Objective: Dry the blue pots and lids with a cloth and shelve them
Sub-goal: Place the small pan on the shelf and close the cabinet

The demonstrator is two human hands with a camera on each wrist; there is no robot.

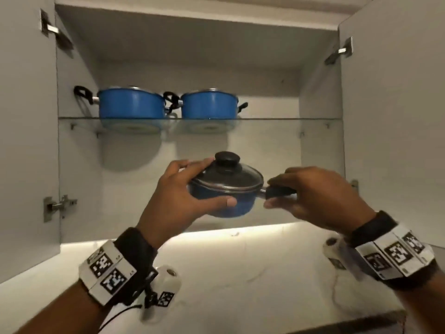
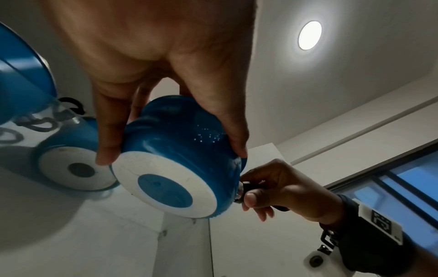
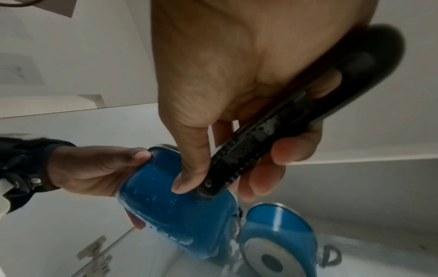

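Note:
I hold a small blue saucepan up in front of the open cabinet, below the glass shelf. Its glass lid with a black knob sits on it. My left hand grips the pan's body, fingers on the lid rim, thumb underneath. My right hand grips the long black handle. Water droplets speckle the pan's side and the handle. Two larger blue pots stand on the shelf's left half.
Both white cabinet doors stand open at either side. The shelf's right half shows bare glass. A lit strip glows under the cabinet above a pale marbled wall. A ceiling light and a window appear in the left wrist view.

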